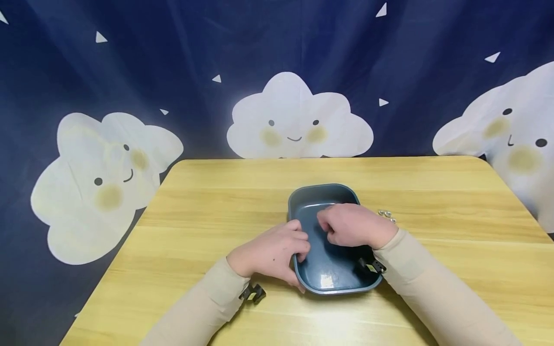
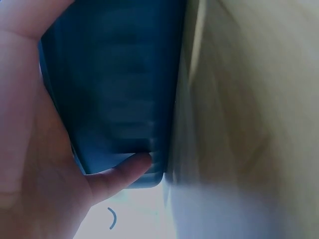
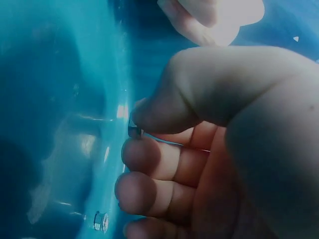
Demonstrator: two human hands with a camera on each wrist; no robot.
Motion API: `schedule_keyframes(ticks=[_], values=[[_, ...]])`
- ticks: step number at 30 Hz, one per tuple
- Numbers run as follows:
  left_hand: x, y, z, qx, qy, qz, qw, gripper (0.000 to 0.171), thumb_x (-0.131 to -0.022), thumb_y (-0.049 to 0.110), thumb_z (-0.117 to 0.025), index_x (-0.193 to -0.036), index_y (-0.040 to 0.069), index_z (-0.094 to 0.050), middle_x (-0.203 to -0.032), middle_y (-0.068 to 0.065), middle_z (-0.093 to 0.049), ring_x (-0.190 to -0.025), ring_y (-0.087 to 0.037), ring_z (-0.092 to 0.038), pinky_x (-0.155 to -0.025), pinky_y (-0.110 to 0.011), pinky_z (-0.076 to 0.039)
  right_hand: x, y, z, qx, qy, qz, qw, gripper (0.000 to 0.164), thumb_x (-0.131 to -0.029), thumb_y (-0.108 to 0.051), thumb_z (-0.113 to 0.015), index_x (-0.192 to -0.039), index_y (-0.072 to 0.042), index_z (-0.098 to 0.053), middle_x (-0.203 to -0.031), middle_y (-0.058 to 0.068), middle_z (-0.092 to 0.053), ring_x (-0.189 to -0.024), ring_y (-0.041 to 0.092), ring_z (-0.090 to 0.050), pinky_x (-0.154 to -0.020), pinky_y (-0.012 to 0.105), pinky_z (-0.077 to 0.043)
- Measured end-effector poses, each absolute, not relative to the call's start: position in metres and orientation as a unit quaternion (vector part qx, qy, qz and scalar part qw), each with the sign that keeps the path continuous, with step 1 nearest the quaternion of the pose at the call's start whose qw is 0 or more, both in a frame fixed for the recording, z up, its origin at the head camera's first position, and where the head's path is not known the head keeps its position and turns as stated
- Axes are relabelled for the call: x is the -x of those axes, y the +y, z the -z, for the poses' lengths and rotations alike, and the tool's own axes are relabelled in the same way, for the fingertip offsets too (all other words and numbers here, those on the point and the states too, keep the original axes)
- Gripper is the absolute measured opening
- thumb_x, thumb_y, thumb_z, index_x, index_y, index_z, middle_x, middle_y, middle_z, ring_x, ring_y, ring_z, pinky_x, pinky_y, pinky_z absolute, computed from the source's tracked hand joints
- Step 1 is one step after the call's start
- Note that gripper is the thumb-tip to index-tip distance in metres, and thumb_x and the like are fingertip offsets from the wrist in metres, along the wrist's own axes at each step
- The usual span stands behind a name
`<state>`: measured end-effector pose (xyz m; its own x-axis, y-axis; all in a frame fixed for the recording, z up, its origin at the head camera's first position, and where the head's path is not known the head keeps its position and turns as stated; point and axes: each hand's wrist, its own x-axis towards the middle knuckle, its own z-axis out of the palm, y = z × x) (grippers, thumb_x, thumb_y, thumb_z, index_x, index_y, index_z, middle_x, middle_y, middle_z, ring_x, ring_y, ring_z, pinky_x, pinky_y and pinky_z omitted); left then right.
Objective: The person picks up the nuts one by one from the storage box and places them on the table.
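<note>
A dark blue rectangular tray (image 1: 320, 269) with rounded corners lies on the table. My left hand (image 1: 277, 250) grips its left wall, fingers curled over the rim; in the left wrist view one digit presses against the outer side. Inside the tray, my right hand (image 1: 352, 226) is lowered with its fingers curled. The right wrist view shows thumb and fingertips pinching a small metal nut (image 3: 133, 130), mostly hidden by them. Another small metal nut (image 3: 101, 221) sits in the tray near the lower fingers, apart from them.
Several small silvery nuts (image 1: 387, 214) lie on the wooden table (image 1: 207, 216), just right of the tray and beyond the right wrist. A dark blue curtain (image 1: 195, 57) with printed clouds hangs behind the table's far edge. Each wrist carries a small black camera mount.
</note>
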<state>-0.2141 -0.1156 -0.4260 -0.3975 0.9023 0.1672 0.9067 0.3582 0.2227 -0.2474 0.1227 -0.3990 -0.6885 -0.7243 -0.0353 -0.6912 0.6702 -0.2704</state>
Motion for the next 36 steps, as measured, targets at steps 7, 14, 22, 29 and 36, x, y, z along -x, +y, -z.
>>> schedule_keyframes(ticks=[7, 14, 22, 29, 36], values=[[0.212, -0.116, 0.427, 0.538, -0.831, 0.142, 0.0, 0.059, -0.059, 0.07, -0.086, -0.073, 0.026, -0.049, -0.077, 0.018, -0.042, -0.083, -0.01, -0.034, -0.071, -0.022, -0.03, 0.25, 0.133, 0.381, 0.376, 0.912, 0.151, 0.066, 0.023, -0.079, -0.004, -0.063, -0.073, -0.021, -0.049, -0.066, -0.009, -0.044, -0.061, 0.011, -0.045, -0.058, 0.028, -0.038], [0.212, -0.116, 0.427, 0.541, -0.828, 0.145, 0.005, 0.058, -0.059, 0.069, -0.086, -0.073, 0.025, -0.051, -0.077, 0.017, -0.045, -0.083, -0.011, -0.034, -0.071, -0.021, -0.031, 0.246, 0.155, 0.35, 0.359, 0.913, 0.186, 0.046, 0.02, -0.081, -0.003, -0.062, -0.077, -0.021, -0.054, -0.068, -0.009, -0.048, -0.064, 0.011, -0.048, -0.062, 0.032, -0.041], [0.212, -0.118, 0.427, 0.539, -0.829, 0.147, -0.002, 0.059, -0.058, 0.068, -0.088, -0.073, 0.026, -0.049, -0.077, 0.018, -0.043, -0.083, -0.011, -0.034, -0.07, -0.022, -0.031, 0.253, 0.182, 0.343, 0.308, 0.933, 0.174, 0.062, 0.017, -0.083, -0.004, -0.063, -0.081, -0.02, -0.057, -0.068, -0.007, -0.049, -0.066, 0.012, -0.049, -0.065, 0.034, -0.04], [0.212, -0.118, 0.427, 0.538, -0.829, 0.149, 0.001, 0.058, -0.059, 0.067, -0.088, -0.072, 0.025, -0.051, -0.075, 0.017, -0.044, -0.082, -0.01, -0.033, -0.07, -0.021, -0.03, 0.268, 0.196, 0.357, 0.274, 0.945, 0.155, 0.089, 0.013, -0.082, -0.004, -0.062, -0.081, -0.016, -0.061, -0.073, -0.004, -0.055, -0.068, 0.016, -0.051, -0.065, 0.035, -0.042], [0.212, -0.117, 0.427, 0.538, -0.83, 0.146, -0.002, 0.058, -0.059, 0.068, -0.088, -0.072, 0.025, -0.05, -0.075, 0.018, -0.043, -0.082, -0.01, -0.033, -0.07, -0.021, -0.03, 0.281, 0.208, 0.376, 0.273, 0.945, 0.138, 0.114, 0.016, -0.082, 0.001, -0.06, -0.08, -0.015, -0.063, -0.075, -0.003, -0.057, -0.07, 0.017, -0.053, -0.066, 0.036, -0.044]])
